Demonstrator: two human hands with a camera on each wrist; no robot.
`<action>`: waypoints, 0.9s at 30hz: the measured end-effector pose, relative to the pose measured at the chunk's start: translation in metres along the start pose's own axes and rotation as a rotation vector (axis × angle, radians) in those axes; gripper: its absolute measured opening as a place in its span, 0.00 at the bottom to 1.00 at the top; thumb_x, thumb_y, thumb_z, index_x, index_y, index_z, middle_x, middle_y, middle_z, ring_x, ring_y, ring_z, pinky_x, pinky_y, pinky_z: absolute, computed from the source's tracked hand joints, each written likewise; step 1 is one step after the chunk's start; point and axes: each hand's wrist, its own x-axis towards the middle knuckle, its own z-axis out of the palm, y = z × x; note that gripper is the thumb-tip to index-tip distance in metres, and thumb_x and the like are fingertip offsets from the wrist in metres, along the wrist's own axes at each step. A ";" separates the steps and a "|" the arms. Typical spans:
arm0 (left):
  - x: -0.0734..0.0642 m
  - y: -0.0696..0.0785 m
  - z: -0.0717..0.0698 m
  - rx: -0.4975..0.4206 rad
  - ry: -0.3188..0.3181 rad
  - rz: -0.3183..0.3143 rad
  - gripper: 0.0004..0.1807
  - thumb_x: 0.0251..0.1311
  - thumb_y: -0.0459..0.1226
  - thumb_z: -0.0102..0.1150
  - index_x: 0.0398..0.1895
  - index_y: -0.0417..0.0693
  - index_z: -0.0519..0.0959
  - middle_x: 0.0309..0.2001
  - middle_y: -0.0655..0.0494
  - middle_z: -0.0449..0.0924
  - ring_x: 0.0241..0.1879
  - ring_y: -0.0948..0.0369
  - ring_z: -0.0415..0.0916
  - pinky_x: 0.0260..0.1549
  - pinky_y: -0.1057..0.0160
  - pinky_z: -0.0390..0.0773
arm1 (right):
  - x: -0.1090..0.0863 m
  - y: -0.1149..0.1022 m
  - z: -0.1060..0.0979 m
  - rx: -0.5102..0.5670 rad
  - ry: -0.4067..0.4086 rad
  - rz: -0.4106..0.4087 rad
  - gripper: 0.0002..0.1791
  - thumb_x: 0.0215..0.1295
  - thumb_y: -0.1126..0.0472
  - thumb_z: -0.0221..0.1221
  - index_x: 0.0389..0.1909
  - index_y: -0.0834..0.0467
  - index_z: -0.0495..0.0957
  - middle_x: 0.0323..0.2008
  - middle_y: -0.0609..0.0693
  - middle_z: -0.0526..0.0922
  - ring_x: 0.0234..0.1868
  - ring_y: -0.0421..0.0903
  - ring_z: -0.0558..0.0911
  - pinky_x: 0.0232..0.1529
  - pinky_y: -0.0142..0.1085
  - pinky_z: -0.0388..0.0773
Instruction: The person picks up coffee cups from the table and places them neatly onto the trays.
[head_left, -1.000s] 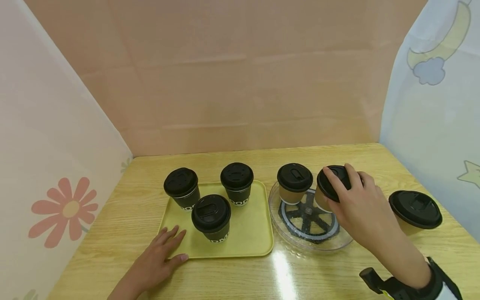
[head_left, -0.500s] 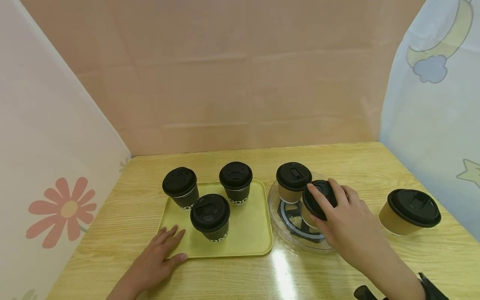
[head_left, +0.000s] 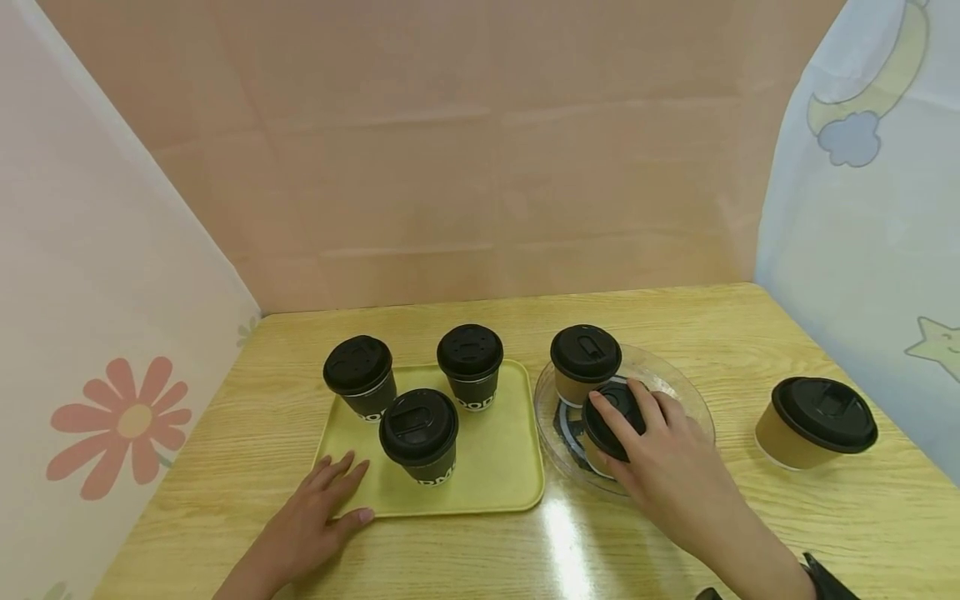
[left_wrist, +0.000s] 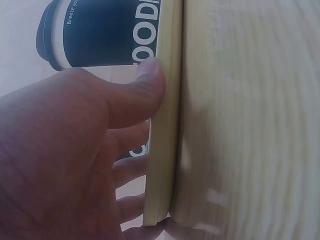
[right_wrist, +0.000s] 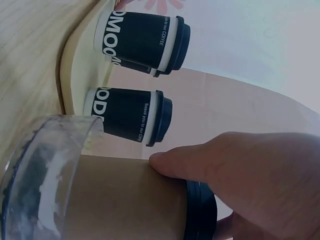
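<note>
On the glass plate (head_left: 693, 408), the right hand (head_left: 660, 454) is gripping a brown cup (head_left: 609, 429) by its black lid, beside another brown cup (head_left: 583, 365). Further left, the left hand (head_left: 318, 517) is lying flat, fingers spread, touching the yellow tray (head_left: 498, 467) on the worktop (head_left: 247, 433).

The black cups (right_wrist: 140, 42) on the yellow tray (head_left: 495, 467) carry cut-off white letters, "OODI" and "DMOO"; small print reads "Breeze yo…" and "…COFFEE".
</note>
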 end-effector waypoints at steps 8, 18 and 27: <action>0.000 0.000 0.000 -0.004 -0.005 -0.008 0.33 0.61 0.54 0.59 0.67 0.50 0.72 0.69 0.42 0.68 0.70 0.34 0.57 0.60 0.31 0.65 | 0.000 -0.003 0.009 0.008 -0.014 -0.005 0.43 0.70 0.32 0.21 0.63 0.51 0.74 0.56 0.68 0.75 0.50 0.66 0.78 0.37 0.56 0.82; 0.000 0.000 0.001 0.001 -0.007 -0.010 0.33 0.61 0.55 0.59 0.67 0.50 0.72 0.69 0.42 0.67 0.70 0.34 0.57 0.60 0.32 0.65 | -0.001 -0.003 0.011 0.008 0.017 -0.021 0.41 0.71 0.32 0.22 0.63 0.51 0.74 0.55 0.68 0.76 0.50 0.66 0.78 0.39 0.56 0.81; -0.001 0.000 0.000 0.017 0.015 0.003 0.33 0.61 0.55 0.59 0.66 0.50 0.73 0.69 0.43 0.68 0.69 0.35 0.59 0.59 0.32 0.66 | -0.004 -0.004 0.011 -0.012 -0.006 -0.018 0.39 0.72 0.32 0.26 0.67 0.49 0.70 0.58 0.68 0.75 0.54 0.65 0.77 0.38 0.56 0.81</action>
